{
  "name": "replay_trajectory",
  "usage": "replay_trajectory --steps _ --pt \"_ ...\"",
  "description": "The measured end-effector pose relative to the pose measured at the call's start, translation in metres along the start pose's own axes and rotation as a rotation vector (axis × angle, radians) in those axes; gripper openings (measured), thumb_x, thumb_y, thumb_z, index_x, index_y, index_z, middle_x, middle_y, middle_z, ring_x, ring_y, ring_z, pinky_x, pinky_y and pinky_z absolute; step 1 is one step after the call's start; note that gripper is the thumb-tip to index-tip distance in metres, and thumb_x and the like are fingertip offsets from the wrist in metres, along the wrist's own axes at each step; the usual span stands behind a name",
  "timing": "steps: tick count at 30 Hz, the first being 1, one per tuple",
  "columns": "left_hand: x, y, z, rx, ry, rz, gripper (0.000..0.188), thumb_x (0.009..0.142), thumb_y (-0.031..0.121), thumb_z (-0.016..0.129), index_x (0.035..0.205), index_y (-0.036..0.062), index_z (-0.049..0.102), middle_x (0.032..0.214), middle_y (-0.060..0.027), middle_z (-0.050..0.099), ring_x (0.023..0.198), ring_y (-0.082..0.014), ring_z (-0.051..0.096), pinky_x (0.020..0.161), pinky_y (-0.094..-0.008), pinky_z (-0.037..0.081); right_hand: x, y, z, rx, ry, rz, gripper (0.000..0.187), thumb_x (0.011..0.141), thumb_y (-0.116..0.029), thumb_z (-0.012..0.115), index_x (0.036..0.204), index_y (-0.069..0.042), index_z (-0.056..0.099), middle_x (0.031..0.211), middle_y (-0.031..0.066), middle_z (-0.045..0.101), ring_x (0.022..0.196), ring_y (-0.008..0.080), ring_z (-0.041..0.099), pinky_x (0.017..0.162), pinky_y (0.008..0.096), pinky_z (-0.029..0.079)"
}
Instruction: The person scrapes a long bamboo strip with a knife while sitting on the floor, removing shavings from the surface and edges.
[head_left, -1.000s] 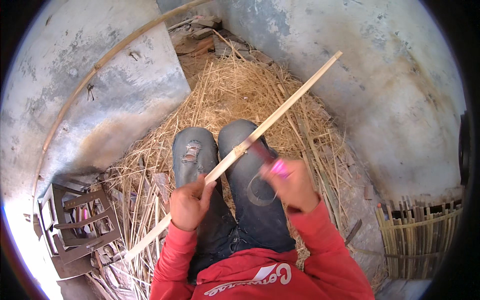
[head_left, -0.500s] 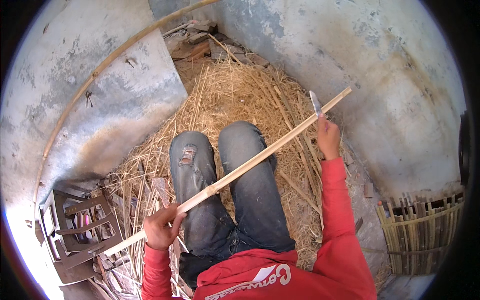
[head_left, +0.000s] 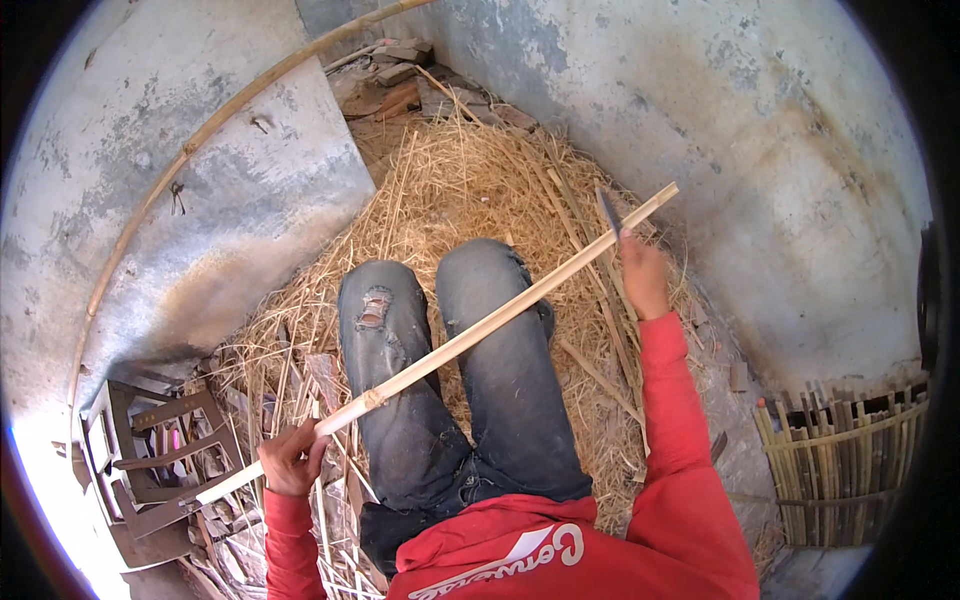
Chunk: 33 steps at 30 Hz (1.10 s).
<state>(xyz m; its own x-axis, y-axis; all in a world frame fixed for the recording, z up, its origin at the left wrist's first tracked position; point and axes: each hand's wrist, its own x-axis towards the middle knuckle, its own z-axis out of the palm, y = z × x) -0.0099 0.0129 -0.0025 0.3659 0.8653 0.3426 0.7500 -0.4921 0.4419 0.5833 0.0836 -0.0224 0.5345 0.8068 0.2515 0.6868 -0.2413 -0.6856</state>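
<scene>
The pale strip point(head_left: 480, 330) slants over the thighs of the jeans point(head_left: 515, 395), its lower end by the dark wooden frame point(head_left: 170, 455) and its upper end out beyond the right knee, above the heap of shavings point(head_left: 465, 190). The left hand point(head_left: 293, 460) is curled around the strip near its lower end, thumb along the upper side; the right hand point(head_left: 643, 275) is closed in a fist about a small knife point(head_left: 607, 208), whose blade meets the strip near its upper end (how the edge is angled there is too small to tell). For clean work with blade on strip, I would keep the left grip firm so the strip cannot roll, hold the blade at a shallow slant, press lightly and evenly, and ease off at the knot, where the grain may snag. Fingers and thighs should stay clear of the edge's path.
</scene>
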Motion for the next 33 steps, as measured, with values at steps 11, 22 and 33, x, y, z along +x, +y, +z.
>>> replay_trajectory --steps 11,22,33 --pt "0.006 0.016 -0.004 0.058 -0.004 0.008 0.025 0.087 0.015 0.084 0.109 0.0036 0.078 0.066 -0.0081 0.063 0.051 -0.0225 0.062 0.049 -0.0359 0.046 -0.081 -0.066 0.023 0.118 -0.195 -0.055 0.06 0.112 -0.044 0.05 0.078 0.003 0.066 0.061 0.0259 0.052 0.054 0.0416 0.053 0.057 0.0502 0.04" --pt "0.038 0.07 0.047 -0.036 0.039 -0.024 0.026 0.087 0.02 0.085 0.107 0.0052 0.078 0.068 -0.0103 0.064 0.054 -0.0278 0.064 0.051 -0.039 0.049 -0.136 -0.122 0.028 0.253 -0.405 -0.171 0.058 0.11 -0.044 0.054 0.081 0.003 0.071 0.06 0.0242 0.051 0.052 0.0357 0.053 0.055 0.0472 0.039" --pt "0.009 0.029 0.023 -0.115 0.015 -0.085 0.025 0.084 0.015 0.086 0.101 -0.0003 0.076 0.074 -0.0151 0.071 0.06 -0.0284 0.07 0.056 -0.0364 0.053 -0.094 -0.065 0.012 0.174 -0.206 -0.099 0.057 0.11 -0.045 0.055 0.086 0.004 0.072 0.058 0.016 0.055 0.054 0.026 0.054 0.055 0.0443 0.039"
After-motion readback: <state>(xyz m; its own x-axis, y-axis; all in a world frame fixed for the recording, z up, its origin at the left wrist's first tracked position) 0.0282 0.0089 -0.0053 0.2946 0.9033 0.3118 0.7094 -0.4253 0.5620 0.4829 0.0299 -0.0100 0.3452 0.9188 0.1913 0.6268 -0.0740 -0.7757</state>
